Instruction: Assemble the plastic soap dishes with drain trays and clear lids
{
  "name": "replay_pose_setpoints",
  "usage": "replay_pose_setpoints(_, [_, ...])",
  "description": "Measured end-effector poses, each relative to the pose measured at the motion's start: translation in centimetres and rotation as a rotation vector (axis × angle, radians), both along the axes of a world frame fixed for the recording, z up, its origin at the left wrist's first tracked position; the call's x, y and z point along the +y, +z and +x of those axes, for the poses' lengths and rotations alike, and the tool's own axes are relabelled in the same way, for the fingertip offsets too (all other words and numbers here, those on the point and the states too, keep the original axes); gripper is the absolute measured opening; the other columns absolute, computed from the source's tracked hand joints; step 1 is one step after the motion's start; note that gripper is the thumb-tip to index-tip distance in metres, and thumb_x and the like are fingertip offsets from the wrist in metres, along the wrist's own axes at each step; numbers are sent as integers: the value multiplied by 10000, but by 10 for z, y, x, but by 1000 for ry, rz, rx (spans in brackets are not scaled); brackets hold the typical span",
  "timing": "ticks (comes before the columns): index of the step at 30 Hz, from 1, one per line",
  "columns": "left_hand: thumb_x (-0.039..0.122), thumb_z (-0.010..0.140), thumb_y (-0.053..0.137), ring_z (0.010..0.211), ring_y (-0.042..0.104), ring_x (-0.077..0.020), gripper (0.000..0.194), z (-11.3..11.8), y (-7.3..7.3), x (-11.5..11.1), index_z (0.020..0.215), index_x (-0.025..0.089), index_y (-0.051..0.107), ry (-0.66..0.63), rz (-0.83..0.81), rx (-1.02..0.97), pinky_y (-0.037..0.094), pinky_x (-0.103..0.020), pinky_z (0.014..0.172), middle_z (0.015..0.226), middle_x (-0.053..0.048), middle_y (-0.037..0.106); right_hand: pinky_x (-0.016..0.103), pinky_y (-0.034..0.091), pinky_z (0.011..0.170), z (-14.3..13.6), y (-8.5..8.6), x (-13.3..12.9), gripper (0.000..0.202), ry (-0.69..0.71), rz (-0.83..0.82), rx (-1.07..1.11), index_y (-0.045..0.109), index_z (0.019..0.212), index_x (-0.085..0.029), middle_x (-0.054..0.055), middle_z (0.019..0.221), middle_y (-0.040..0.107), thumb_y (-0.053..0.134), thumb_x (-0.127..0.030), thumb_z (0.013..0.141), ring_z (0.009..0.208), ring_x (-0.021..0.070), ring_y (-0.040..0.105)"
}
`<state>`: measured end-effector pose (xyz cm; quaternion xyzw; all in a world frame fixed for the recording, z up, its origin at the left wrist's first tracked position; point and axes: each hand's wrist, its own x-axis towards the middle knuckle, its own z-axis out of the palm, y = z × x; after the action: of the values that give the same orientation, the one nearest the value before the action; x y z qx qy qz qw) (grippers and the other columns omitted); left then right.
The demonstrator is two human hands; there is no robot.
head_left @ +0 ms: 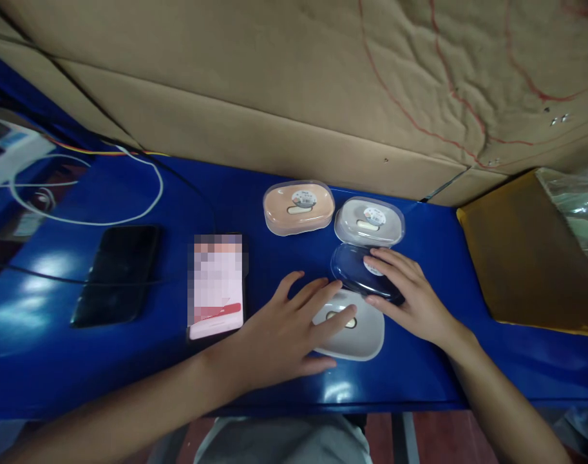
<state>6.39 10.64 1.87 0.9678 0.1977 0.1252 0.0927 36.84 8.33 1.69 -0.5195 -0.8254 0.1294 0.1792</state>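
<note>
"Two hands over the blue table (pixel 419 377). What's the left hand (pixel 284 336) doing?"

"It's released, fingers spread, holding nothing. The fingers reach over the open grey dish (pixel 369 335); whether they touch it, I can't tell."

"And the right hand (pixel 414 295)?"

"Its fingers and thumb rest around the right end of a dark, glossy oval piece (pixel 354 270) with a round label. I can't tell how firmly it grasps."

"Where's that piece?"

"Just beyond the grey dish, in front of a pale box (pixel 346 222) with a clear lid."

"Anything else close by?"

"A peach box (pixel 278 205) left of the pale one, and a lit phone (pixel 216 283) left of the left hand's fingers."
</note>
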Motion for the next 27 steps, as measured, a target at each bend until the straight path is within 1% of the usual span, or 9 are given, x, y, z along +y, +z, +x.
replay_pose_setpoints(2, [559, 927, 784, 1389, 544, -409, 728, 1, -1, 1, 1528, 250, 514, -3, -40, 26, 341, -644, 1166, 1590, -224, 492, 618, 397, 1195, -1, -1, 1, 627, -15, 2, -18, 425, 1610, -324, 130, 1621, 510, 649, -456, 1040, 1521, 366, 439])
replay_pose_setpoints(6, [501, 923, 803, 1354, 562, -407, 579, 0, -1, 3, 1407, 251, 609, -21, -101, 26, 368, -654, 1147, 1560, -210, 512, 608, 381, 1198, -2, -4, 2, 607, -44, 8, -39, 424, 1610, -320, 125, 1634, 495, 619, -467, 1055, 1522, 357, 431])
replay_pose_setpoints(10, [489, 888, 845, 1315, 582, -402, 603, -1, 2, 2, 1399, 258, 624, -46, -135, -20, 399, -649, 1119, 1526, -211, 533, 598, 383, 1197, -1, -8, 4, 608, -46, 34, -80, 442, 1602, -337, 114, 1635, 497, 639, -472, 1043, 1526, 358, 428])
replay_pose_setpoints(14, [528, 917, 803, 1320, 577, -392, 492, -3, 5, 2, 1319, 276, 675, -51, -203, -73, 419, -630, 1097, 1538, -190, 528, 601, 381, 1188, 1, -6, 4, 571, -14, 60, -91, 452, 1599, -319, 128, 1643, 487, 613, -429, 1063, 1530, 359, 425])
replay_pose_setpoints(17, [514, 956, 758, 1336, 567, -380, 392, -3, 8, 3, 1257, 269, 703, -20, -245, -117, 420, -600, 1105, 1565, -166, 509, 591, 391, 1174, 0, -1, 0, 509, 16, 95, -40, 466, 1589, -319, 123, 1596, 545, 553, -366, 1091, 1490, 344, 482])
replay_pose_setpoints(20, [492, 988, 718, 1343, 559, -379, 390, -3, 8, 8, 1304, 266, 688, 42, -253, -157, 430, -577, 1095, 1563, -161, 509, 559, 447, 1114, -3, 7, -7, 480, 51, 191, 72, 487, 1577, -320, 119, 1486, 636, 509, -374, 1100, 1379, 334, 589])
replay_pose_setpoints(23, [475, 986, 717, 1343, 557, -406, 410, -4, 5, 15, 1306, 221, 675, 127, -220, -175, 425, -598, 1083, 1578, -195, 487, 516, 504, 1011, -11, 17, -16, 436, 133, 329, 149, 584, 1491, -270, 113, 1282, 725, 524, -428, 1089, 1199, 316, 679])
replay_pose_setpoints(25, [452, 971, 739, 1357, 551, -418, 433, -4, 3, 19, 1311, 197, 659, 154, -210, -174, 416, -611, 1085, 1593, -213, 471, 477, 520, 952, -20, 24, -23, 395, 238, 390, 134, 683, 1345, -205, 93, 1106, 760, 569, -464, 1070, 1072, 287, 700])
replay_pose_setpoints(27, [437, 956, 761, 1383, 538, -416, 471, -5, 2, 21, 1337, 189, 636, 148, -212, -169, 409, -607, 1093, 1597, -218, 471, 434, 520, 912, -31, 29, -31, 381, 354, 401, 68, 748, 1161, -160, 73, 973, 766, 607, -497, 1052, 984, 252, 688])
